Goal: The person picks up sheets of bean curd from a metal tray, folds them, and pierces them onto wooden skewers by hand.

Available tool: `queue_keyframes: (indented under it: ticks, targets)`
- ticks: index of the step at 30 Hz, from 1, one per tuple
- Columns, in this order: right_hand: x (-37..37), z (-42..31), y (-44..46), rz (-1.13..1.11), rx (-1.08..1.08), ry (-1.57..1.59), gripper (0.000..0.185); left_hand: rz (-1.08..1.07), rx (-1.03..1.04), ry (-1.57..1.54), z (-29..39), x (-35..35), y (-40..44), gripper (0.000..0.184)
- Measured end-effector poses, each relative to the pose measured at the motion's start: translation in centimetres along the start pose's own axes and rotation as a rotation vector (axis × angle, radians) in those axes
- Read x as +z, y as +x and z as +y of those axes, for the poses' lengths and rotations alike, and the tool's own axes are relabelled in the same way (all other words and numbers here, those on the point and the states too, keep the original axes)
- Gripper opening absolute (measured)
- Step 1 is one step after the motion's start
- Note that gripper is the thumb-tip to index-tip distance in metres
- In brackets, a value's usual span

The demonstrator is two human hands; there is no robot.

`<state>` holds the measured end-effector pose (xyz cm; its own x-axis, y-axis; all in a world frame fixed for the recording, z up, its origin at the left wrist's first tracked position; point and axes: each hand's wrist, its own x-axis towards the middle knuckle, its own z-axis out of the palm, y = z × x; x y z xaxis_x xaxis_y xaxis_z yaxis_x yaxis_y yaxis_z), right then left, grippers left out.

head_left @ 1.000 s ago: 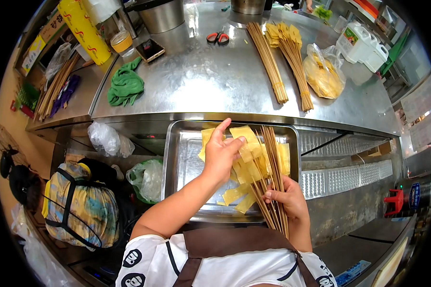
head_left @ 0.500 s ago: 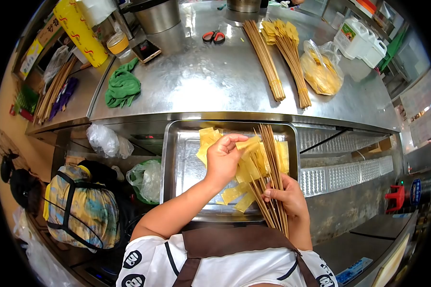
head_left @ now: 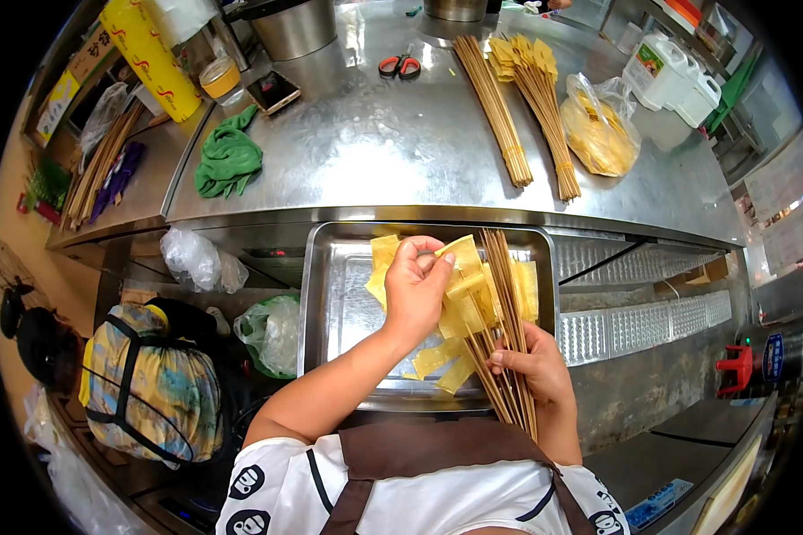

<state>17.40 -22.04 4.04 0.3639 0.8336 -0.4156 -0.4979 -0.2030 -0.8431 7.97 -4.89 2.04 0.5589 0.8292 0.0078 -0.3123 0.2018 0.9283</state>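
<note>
My left hand pinches a thin yellow square of tofu skin by its edge, thumb and fingers together. The square is beside the upper part of the skewers. My right hand is wrapped round a fanned bundle of bamboo skewers, points away from me. Several tofu skin pieces hang on some of these skewers, left of the bare ones. Under both hands is a steel tray, with more loose yellow pieces lying in it. Which skewer tip meets the pinched square is hard to make out.
On the steel table lie two skewer bundles, one with yellow pieces, beside a plastic bag of yellow sheets. Red-handled scissors, a phone and a green cloth lie farther left. A person is low at my left.
My left hand has turned slightly, so its thumb now shows at the square's edge. The pinched square stands more spread out and higher. My right hand and the skewers hold nearly still.
</note>
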Motion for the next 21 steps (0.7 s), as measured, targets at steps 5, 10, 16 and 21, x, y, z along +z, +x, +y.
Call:
queue_keyframes:
  ticks: [5, 10, 16, 21]
  targets:
    - [0.1, -0.1, -0.1, 0.009, 0.0, -0.007, 0.019, 0.01, 0.012, -0.019, 0.8, 0.5, -0.3, 0.026]
    - [-0.2, -0.1, -0.1, 0.016, 0.001, -0.021, 0.023, 0.046, -0.06, 0.042, 0.3, 0.3, -0.2, 0.025]
    - [-0.3, -0.1, -0.2, 0.009, -0.006, -0.016, 0.023, 0.065, -0.267, -0.011, 0.3, 0.9, -1.6, 0.02]
    - [-0.2, -0.4, -0.3, 0.02, -0.005, 0.004, 0.022, 0.026, -0.334, -0.075, 0.8, 1.0, -2.3, 0.034]
